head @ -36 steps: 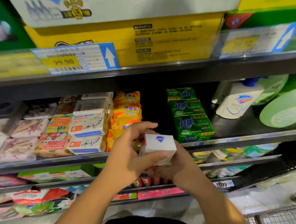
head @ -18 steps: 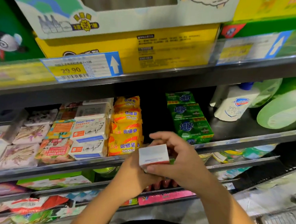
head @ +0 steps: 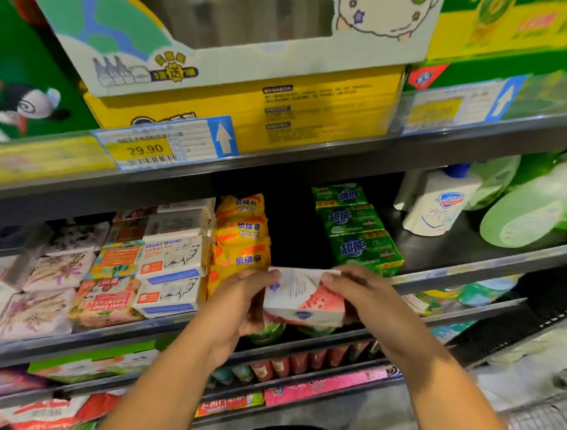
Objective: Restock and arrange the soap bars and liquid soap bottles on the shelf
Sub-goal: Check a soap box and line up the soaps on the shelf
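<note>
there, soap box point(head: 299, 296) btwn yellow bars point(head: 241, 242), green bars point(head: 357, 228)

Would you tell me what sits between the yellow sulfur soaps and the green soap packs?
Head view: nothing; a dark bare gap separates yellow sulfur soaps from green soap packs.

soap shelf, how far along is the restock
Done: the goat soap boxes, yellow sulfur soap and green soap sit stacked in rows. In hand: the left hand and right hand hold a white soap box at the shelf edge. Left: the dark gap between yellow and green looks unfilled.
</note>
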Action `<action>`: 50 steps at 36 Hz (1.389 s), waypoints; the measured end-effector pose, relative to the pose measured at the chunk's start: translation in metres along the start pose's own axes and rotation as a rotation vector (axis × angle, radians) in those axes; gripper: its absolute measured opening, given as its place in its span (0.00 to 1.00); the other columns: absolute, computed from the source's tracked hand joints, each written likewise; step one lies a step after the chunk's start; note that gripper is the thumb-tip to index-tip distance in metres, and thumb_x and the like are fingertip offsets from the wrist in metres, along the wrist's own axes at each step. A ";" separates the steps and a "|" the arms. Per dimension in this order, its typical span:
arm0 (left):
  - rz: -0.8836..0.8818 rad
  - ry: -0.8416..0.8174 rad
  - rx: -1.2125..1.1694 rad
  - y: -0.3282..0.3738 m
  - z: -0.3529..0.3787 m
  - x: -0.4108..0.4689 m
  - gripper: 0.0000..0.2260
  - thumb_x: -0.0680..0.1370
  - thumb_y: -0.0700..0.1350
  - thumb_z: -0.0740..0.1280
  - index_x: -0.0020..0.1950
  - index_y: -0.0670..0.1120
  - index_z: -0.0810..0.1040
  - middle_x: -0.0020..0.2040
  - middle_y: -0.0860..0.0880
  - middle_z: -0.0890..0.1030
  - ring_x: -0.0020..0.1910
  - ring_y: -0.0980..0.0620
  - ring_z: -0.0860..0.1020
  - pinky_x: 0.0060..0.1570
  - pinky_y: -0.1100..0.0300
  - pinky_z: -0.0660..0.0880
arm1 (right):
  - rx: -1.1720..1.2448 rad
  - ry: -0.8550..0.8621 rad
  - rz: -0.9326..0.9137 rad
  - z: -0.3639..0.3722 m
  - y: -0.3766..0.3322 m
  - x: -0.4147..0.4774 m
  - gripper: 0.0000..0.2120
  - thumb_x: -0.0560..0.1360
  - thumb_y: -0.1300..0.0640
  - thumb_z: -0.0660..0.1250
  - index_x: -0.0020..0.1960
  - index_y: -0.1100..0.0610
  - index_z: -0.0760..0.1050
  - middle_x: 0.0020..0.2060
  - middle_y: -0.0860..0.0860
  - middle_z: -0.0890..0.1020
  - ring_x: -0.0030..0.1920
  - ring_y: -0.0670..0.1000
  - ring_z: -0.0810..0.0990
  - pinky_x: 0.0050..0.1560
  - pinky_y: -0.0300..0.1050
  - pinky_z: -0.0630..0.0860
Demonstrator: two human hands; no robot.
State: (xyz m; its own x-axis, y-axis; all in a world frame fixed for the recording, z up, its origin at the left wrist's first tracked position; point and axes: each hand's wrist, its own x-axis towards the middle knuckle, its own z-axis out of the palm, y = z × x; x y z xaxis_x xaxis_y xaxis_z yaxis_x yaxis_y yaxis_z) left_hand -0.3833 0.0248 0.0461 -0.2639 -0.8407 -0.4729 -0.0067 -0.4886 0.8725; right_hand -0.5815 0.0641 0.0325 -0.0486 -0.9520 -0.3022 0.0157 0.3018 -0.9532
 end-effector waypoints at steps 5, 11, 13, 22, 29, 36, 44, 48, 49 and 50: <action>-0.154 -0.018 0.089 -0.008 0.001 0.003 0.09 0.77 0.50 0.70 0.48 0.44 0.83 0.32 0.46 0.80 0.25 0.53 0.72 0.28 0.62 0.63 | -0.187 0.010 0.106 -0.003 0.005 -0.003 0.18 0.76 0.39 0.68 0.48 0.54 0.82 0.42 0.52 0.86 0.42 0.49 0.84 0.45 0.43 0.72; 0.272 -0.078 0.360 0.009 -0.002 0.002 0.19 0.66 0.49 0.76 0.57 0.53 0.82 0.48 0.51 0.85 0.44 0.51 0.82 0.36 0.59 0.77 | -0.087 0.012 -0.150 -0.015 -0.006 -0.005 0.14 0.74 0.41 0.66 0.50 0.47 0.83 0.48 0.50 0.85 0.52 0.48 0.83 0.55 0.47 0.76; 0.556 -0.084 0.538 0.014 -0.007 0.001 0.19 0.67 0.49 0.77 0.57 0.59 0.82 0.53 0.60 0.83 0.52 0.60 0.81 0.46 0.66 0.77 | -0.052 -0.028 -0.188 -0.020 -0.011 -0.004 0.16 0.77 0.37 0.62 0.54 0.46 0.82 0.48 0.48 0.85 0.53 0.49 0.82 0.55 0.48 0.73; 1.251 0.001 0.824 0.007 -0.033 0.016 0.19 0.72 0.42 0.67 0.62 0.54 0.78 0.63 0.56 0.76 0.65 0.54 0.75 0.64 0.55 0.74 | -0.138 -0.271 -0.283 -0.026 -0.035 0.018 0.27 0.65 0.62 0.79 0.61 0.53 0.75 0.49 0.48 0.84 0.49 0.47 0.83 0.48 0.40 0.79; 0.942 0.221 1.156 0.025 -0.059 0.021 0.25 0.73 0.66 0.65 0.66 0.58 0.77 0.66 0.57 0.72 0.67 0.53 0.67 0.66 0.52 0.67 | -0.734 0.008 -0.413 -0.020 -0.036 0.041 0.32 0.67 0.50 0.80 0.67 0.38 0.71 0.60 0.40 0.77 0.58 0.40 0.77 0.57 0.37 0.73; 0.251 0.561 1.529 0.048 -0.085 0.026 0.39 0.74 0.76 0.47 0.69 0.50 0.74 0.65 0.40 0.76 0.65 0.36 0.70 0.67 0.44 0.64 | -1.220 -0.053 -0.311 -0.007 -0.031 0.067 0.38 0.73 0.40 0.72 0.77 0.38 0.56 0.72 0.46 0.68 0.67 0.52 0.73 0.66 0.47 0.69; 0.233 0.506 1.568 0.023 -0.100 0.036 0.40 0.74 0.75 0.38 0.79 0.55 0.57 0.78 0.48 0.63 0.77 0.41 0.58 0.75 0.42 0.57 | -1.481 -0.087 -0.178 0.002 -0.035 0.074 0.39 0.73 0.37 0.70 0.77 0.38 0.54 0.78 0.47 0.58 0.78 0.52 0.52 0.74 0.71 0.41; 0.223 0.503 1.556 0.025 -0.097 0.036 0.31 0.80 0.68 0.48 0.79 0.54 0.57 0.78 0.47 0.63 0.77 0.40 0.57 0.74 0.42 0.57 | -1.540 -0.155 -0.165 -0.001 -0.035 0.073 0.35 0.72 0.34 0.68 0.76 0.39 0.60 0.77 0.46 0.60 0.78 0.53 0.50 0.73 0.72 0.37; 0.217 0.506 1.558 0.025 -0.097 0.037 0.31 0.80 0.67 0.49 0.79 0.55 0.57 0.78 0.47 0.62 0.77 0.40 0.57 0.74 0.42 0.57 | -1.547 -0.163 -0.164 -0.001 -0.035 0.074 0.34 0.73 0.33 0.66 0.76 0.39 0.60 0.77 0.45 0.60 0.78 0.53 0.49 0.73 0.72 0.36; 0.212 0.508 1.563 0.026 -0.096 0.037 0.31 0.80 0.67 0.49 0.79 0.55 0.57 0.78 0.47 0.62 0.77 0.40 0.57 0.74 0.42 0.57 | -1.546 -0.167 -0.165 0.000 -0.036 0.076 0.33 0.74 0.33 0.64 0.76 0.39 0.59 0.77 0.45 0.60 0.79 0.53 0.49 0.73 0.72 0.36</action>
State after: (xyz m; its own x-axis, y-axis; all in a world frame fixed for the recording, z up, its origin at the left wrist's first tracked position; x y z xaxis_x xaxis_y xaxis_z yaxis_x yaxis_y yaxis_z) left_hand -0.3003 -0.0415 0.0391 -0.0673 -0.9964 -0.0525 -0.9968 0.0648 0.0472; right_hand -0.5854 -0.0192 0.0440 0.1623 -0.9417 -0.2946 -0.9862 -0.1446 -0.0810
